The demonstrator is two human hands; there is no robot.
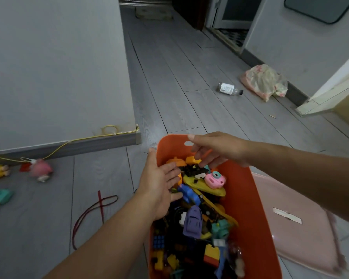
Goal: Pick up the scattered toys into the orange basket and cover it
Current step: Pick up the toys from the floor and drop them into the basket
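your orange basket (248, 198) sits on the floor stuffed with toys, pink lid (302, 228) flat just right of it, both hands spread empty over the pile, left hand (159, 186) at the rim, right hand (216, 150) hovering above

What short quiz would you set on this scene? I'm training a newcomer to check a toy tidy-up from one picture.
1. True or false: the pink lid already covers the orange basket.
2. Which toy still lies on the floor at the left? A) pink toy B) purple boat C) blue car
3. Fill in: both hands, left hand and right hand, are over the ____.

Key:
1. False. The lid lies on the floor to the right of the basket.
2. A. The purple boat and blue car are in the basket.
3. Basket; both hands are open, holding nothing.
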